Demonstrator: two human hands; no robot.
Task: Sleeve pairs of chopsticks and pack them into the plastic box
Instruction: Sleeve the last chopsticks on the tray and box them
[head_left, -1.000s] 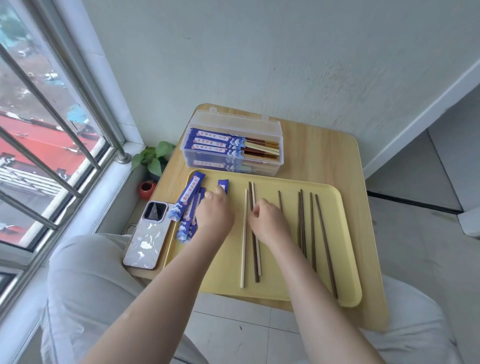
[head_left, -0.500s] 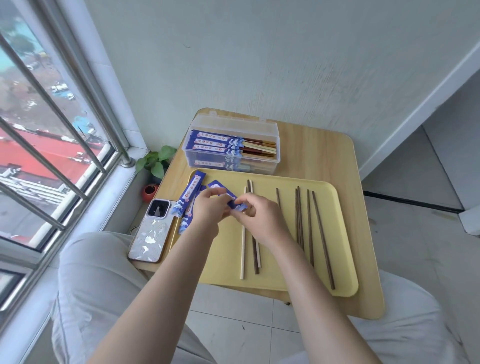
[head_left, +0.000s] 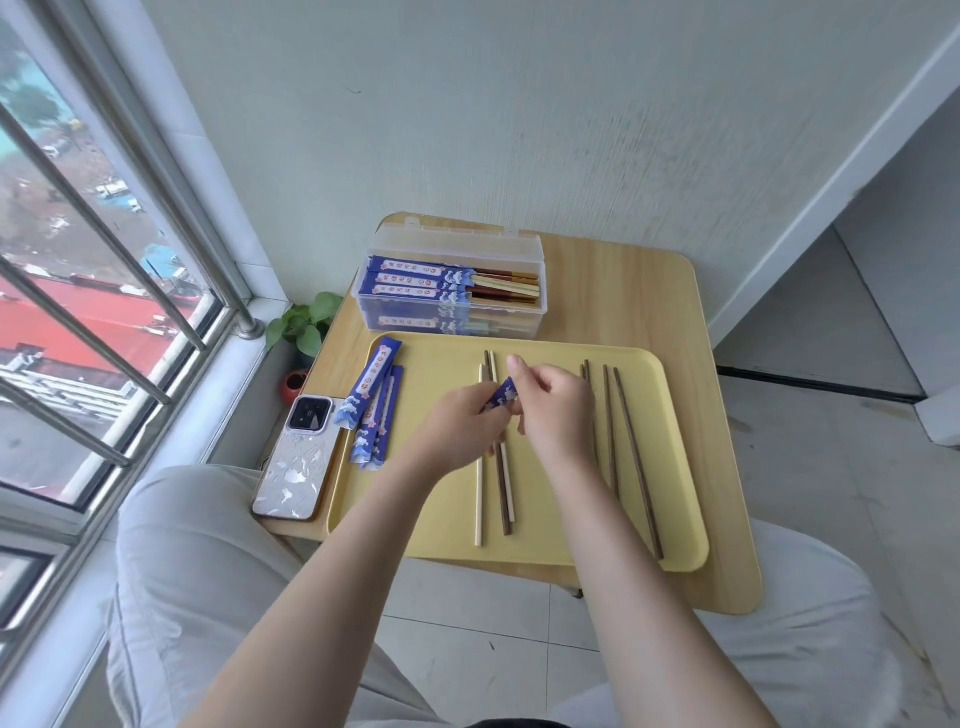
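Over the yellow tray (head_left: 675, 467) both hands hold one blue paper sleeve (head_left: 503, 397). My left hand (head_left: 457, 431) grips its lower part, and my right hand (head_left: 558, 410) pinches its wave-printed end; most of the sleeve is hidden by the hands. Under them lie two pale chopsticks and a dark one (head_left: 501, 493). Several dark chopsticks (head_left: 631, 457) lie to the right. Spare blue sleeves (head_left: 371, 400) lie at the tray's left edge. The clear plastic box (head_left: 540, 260) behind the tray holds several sleeved pairs (head_left: 426, 283).
A phone (head_left: 301, 457) lies on the wooden table (head_left: 691, 322) left of the tray. A small potted plant (head_left: 304, 332) stands below the window sill. Window bars are at left, a white wall behind. My knees are under the table's near edge.
My left hand picked a blue sleeve off the tray's left side and brought it to the middle. My right hand left the chopsticks and took hold of the sleeve's end.
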